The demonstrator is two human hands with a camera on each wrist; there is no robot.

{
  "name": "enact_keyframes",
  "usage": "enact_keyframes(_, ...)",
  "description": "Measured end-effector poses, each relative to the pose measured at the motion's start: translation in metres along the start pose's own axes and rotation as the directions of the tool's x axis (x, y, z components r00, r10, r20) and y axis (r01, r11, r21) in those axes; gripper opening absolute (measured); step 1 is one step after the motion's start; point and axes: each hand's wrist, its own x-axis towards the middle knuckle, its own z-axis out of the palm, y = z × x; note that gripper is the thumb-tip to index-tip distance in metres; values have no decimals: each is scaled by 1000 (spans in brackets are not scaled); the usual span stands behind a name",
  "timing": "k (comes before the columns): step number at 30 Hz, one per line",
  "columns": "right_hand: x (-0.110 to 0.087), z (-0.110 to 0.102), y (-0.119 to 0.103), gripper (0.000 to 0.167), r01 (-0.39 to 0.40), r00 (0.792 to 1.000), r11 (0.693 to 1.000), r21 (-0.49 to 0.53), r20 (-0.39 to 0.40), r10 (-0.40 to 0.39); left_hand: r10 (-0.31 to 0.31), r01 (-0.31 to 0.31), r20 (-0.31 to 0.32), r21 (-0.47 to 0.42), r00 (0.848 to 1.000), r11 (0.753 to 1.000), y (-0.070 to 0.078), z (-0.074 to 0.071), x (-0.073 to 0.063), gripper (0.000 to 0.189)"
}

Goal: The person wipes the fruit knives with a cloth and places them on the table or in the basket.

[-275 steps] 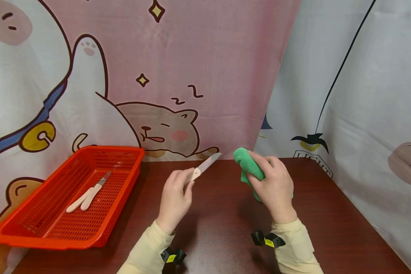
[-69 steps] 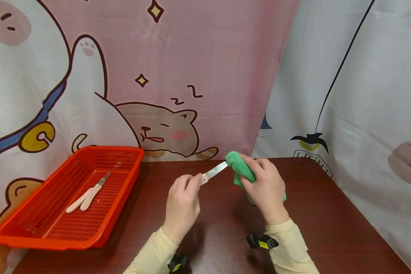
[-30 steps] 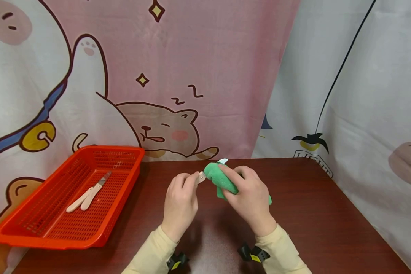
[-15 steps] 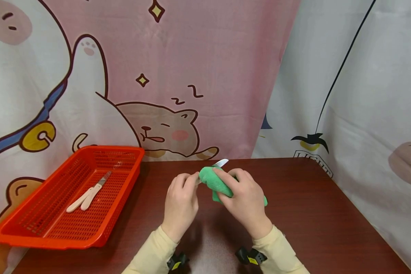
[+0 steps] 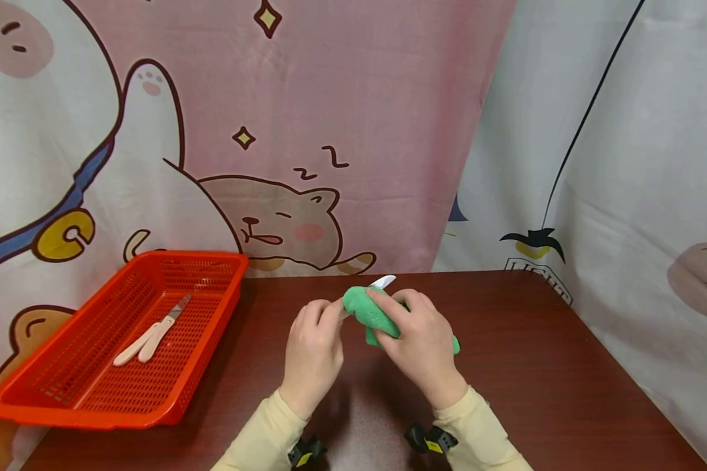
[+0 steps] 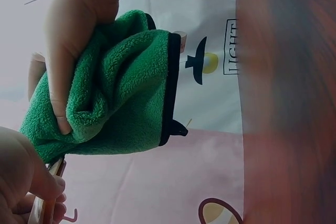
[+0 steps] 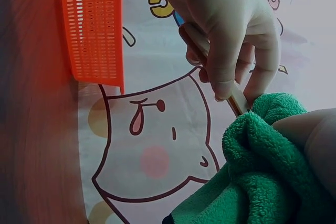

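Observation:
My left hand [image 5: 313, 350] grips the pale handle of a folding knife [image 7: 237, 100], held above the table. A green cloth [image 5: 370, 310] with a dark hem is bunched in my right hand [image 5: 421, 343] and wraps the knife's blade close to the handle. Only the blade's tip shows past the cloth in the head view; the rest of the blade is covered. In the left wrist view the cloth's loose folds hang beside the fingers. Two more pale-handled folding knives [image 5: 153, 337] lie partly crossed in the red basket [image 5: 212, 356].
The red basket stands at the left of the dark brown table [image 5: 542, 366]. Behind the table hangs a curtain [image 5: 389, 131] with cartoon prints. A small black device is strapped to each wrist.
My right hand has moved left with the cloth, from apart from the knife to around its blade near the handle. Over the last half second both hands have barely moved.

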Motion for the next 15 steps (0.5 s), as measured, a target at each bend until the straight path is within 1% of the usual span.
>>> enact_keyframes(5, 0, 0, 0, 56, -3, 1000, 1000, -3, -1, 3, 12, -12, -12, -3, 1000, 1000, -1, 1, 0, 39)
enact_keyframes(15, 0, 2, 6, 54, -13, 1000, 1000, -15, -9, 13, 13, -13, -17, 3, 1000, 1000, -1, 2, 0, 37)
